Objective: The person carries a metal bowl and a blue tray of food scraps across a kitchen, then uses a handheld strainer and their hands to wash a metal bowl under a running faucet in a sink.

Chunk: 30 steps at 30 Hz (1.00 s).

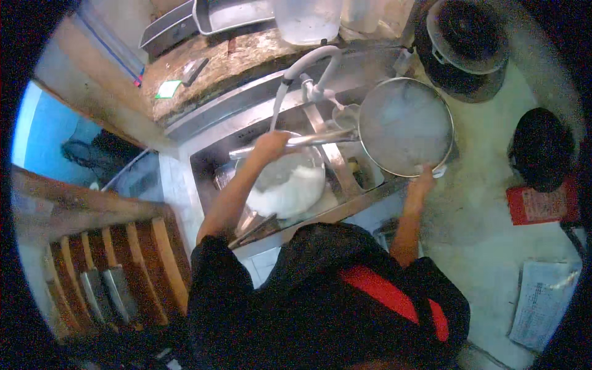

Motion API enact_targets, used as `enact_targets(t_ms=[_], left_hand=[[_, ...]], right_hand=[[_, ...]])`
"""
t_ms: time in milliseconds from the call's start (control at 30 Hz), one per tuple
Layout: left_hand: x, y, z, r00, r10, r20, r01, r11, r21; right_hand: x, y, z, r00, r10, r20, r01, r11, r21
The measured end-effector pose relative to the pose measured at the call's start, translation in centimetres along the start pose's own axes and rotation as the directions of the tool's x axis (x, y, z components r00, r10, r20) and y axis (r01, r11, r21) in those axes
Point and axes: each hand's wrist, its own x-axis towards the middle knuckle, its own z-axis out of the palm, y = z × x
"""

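Note:
My left hand point(273, 145) grips the long metal handle of a large round pan point(407, 127). At the pan's near right rim, my right hand point(423, 178) holds on, with a bit of white cloth point(439, 171) beside it. The pan's inside looks grey and hazy, so its contents cannot be told. Below the handle, a round bowl point(319, 159) sits in the left sink basin, holding something white point(282, 192) that I cannot identify. A pale hose point(280, 99) on the faucet hangs down towards this bowl, its lower end hidden behind my left hand.
A metal divider point(340, 166) splits the sink, and a small clear container point(346, 116) stands by the pan. Metal trays point(236, 16) and a translucent tub point(307, 21) line the back shelf. To the right are a lidded pot point(467, 37) and a red box point(539, 203).

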Motion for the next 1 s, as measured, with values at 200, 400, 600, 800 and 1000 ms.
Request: enact_targets(t_ms=[200,400,600,800,1000], left_hand=[[-2.3,-4.8,-0.8,0.977,0.025,0.210,0.035,0.960,-0.279],[-2.6,-6.7,-0.8,0.945,0.167,0.281,-0.005,0.867,-0.498],[-1.9,-7.3,-0.7,0.914,0.277,0.298,-0.058,0.814,-0.578],[-0.9,2.4,-0.5,0.785,0.100,0.611,0.314,0.786,-0.532],[-7.6,2.5,4.5,0.796,0.172,0.580,0.549,0.199,-0.812]], right_hand=[[-0.9,-8.6,-1.7,0.781,0.624,0.014,-0.546,0.672,0.500],[-1.0,-3.7,-2.0,1.000,-0.024,0.001,0.024,0.998,-0.064],[-0.2,-6.5,-1.8,0.892,0.444,0.086,-0.339,0.531,0.776],[-2.2,-6.8,1.2,0.873,0.434,0.223,-0.459,0.572,0.680],[-5.0,-10.8,3.0,0.949,0.242,0.201,-0.307,0.846,0.436]])
